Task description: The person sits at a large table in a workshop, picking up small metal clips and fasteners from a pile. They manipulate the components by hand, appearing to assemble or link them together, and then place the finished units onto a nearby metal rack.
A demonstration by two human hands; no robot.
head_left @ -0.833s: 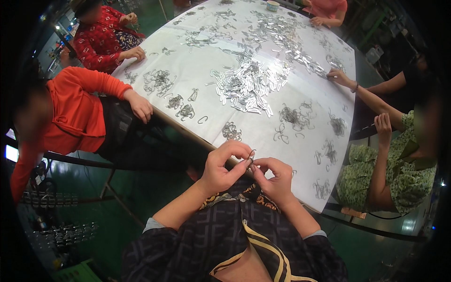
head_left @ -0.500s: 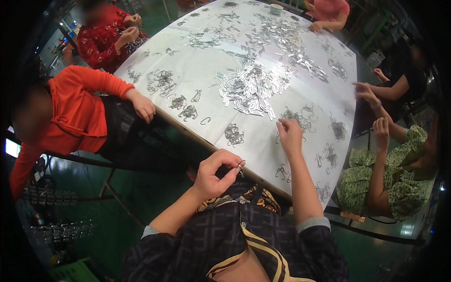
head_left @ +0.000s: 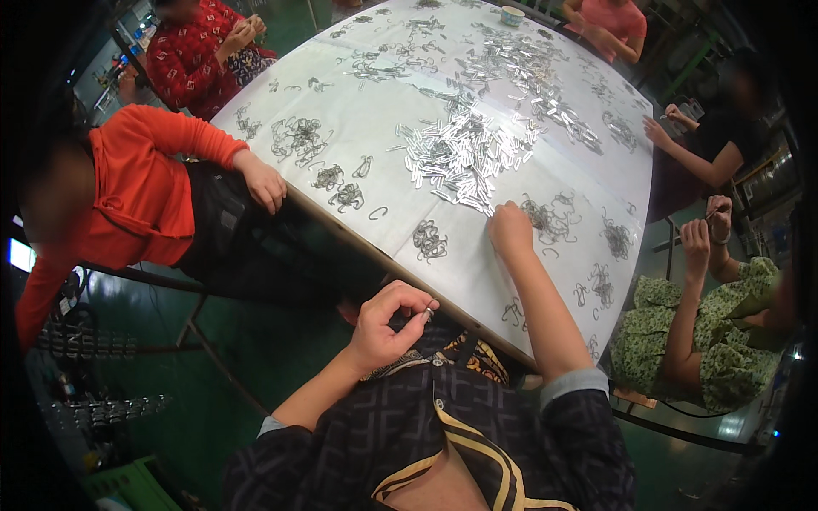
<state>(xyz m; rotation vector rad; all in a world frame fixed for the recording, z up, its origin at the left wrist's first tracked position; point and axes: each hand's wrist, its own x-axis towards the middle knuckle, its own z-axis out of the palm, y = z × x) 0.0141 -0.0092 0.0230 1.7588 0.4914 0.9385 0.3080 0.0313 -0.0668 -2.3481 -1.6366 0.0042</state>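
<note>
My left hand (head_left: 390, 319) is at the near table edge, thumb and forefinger pinched on a small metal hook, of which only a bit shows at the fingertips. Out over the table, my right hand (head_left: 513, 232) has its fingers curled down at the near tip of a heap of shiny flat metal strips (head_left: 460, 162); what they hold, if anything, is hidden. Right beside that hand lies a loose pile of dark wire hooks (head_left: 554, 217). A smaller clump of hooks (head_left: 429, 241) sits between my two hands on the white table (head_left: 400, 204).
A person in an orange top (head_left: 141, 192) rests a hand on the table's left edge. Someone in green patterned clothes (head_left: 665, 341) works close on my right. Other people sit around the far sides. More hook piles (head_left: 296, 140) and a small tub (head_left: 508, 16) are on the table.
My right hand has moved slightly left, from beside the hook pile to the tip of the strip heap, and its fingers have curled down. My left hand has dropped slightly, still pinching.
</note>
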